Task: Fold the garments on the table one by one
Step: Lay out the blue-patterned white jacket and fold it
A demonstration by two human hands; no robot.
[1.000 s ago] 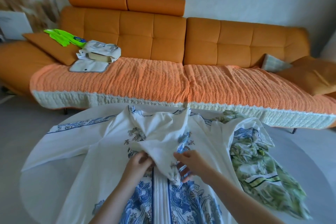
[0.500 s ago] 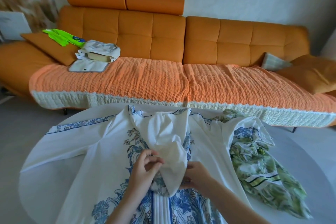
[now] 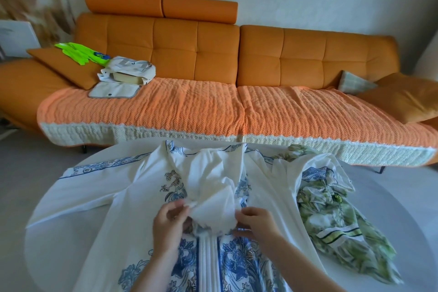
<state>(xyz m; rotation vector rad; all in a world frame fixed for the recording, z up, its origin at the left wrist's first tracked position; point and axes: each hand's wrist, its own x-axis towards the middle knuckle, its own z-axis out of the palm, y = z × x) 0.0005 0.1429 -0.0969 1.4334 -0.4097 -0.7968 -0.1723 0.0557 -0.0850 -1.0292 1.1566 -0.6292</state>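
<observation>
Since a second ago the white flap has been drawn toward the person and bunched rounder, and the left hand has come up from under it to its left edge. Both hands now pinch that flap, the right hand at the other side, fingers curled on cloth. The blue-and-white printed garment lies spread on the white counter, sleeves out — folding proper seems barely begun — while the green leaf-print garment lies crumpled just beside it.
</observation>
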